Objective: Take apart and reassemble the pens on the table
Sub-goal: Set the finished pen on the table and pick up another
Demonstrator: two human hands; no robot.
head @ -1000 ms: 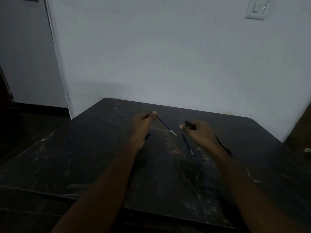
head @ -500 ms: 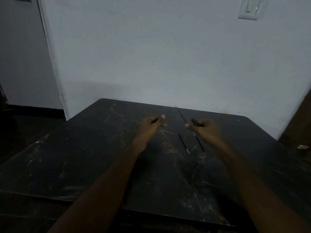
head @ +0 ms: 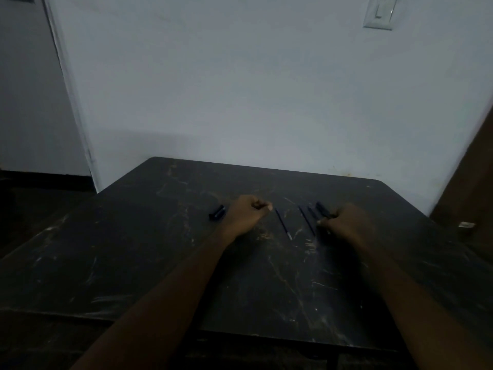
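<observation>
Two thin blue refills lie on the dark table [head: 160,263] between my hands: one refill [head: 283,223] just right of my left thumb, the other refill [head: 306,220] closer to my right hand. My left hand [head: 248,214] is a closed fist resting on the table, with nothing visible in it. A short dark pen cap [head: 217,212] lies just left of that hand. My right hand [head: 344,222] rests on the table with its fingers closed around a dark pen barrel [head: 321,209], which sticks out up and to the left. A short thin dark piece [head: 310,210] lies beside the barrel.
The scratched table stands against a white wall [head: 266,102] at its far edge. A light switch [head: 380,12] is high on the wall. A small pale object [head: 466,224] lies beyond the table's right edge. The room is dim.
The refill that my left hand held up is out of it, and that hand has closed into a fist. Both hands have come down onto the table. The cap has come into sight at the left.
</observation>
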